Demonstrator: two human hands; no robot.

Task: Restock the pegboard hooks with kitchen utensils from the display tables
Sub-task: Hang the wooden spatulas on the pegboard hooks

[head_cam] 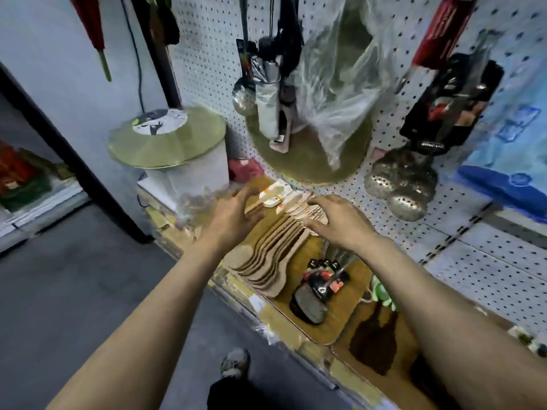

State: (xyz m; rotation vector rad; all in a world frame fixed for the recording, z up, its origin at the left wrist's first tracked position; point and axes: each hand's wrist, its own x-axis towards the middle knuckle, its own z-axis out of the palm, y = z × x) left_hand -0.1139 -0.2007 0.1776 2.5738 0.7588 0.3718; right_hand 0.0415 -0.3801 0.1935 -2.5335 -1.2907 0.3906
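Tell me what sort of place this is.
Probably a small housewares shop. A white pegboard carries hung, packaged utensils and metal skimmers, and both hands, left and right, rest on a stack of wooden spatulas.

A row of overlapping flat wooden spatulas [275, 250] lies on the display table [334, 329], below the white pegboard [393, 161] at twelve o'clock.

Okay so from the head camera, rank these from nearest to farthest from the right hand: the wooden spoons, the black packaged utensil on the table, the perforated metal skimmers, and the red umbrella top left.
1. Wooden spoons: under the right hand, fingers on them.
2. Black packaged utensil: just below it, on the table.
3. Perforated metal skimmers: to its right, hanging on the pegboard. Too close to call against 2.
4. Red umbrella: far upper left.
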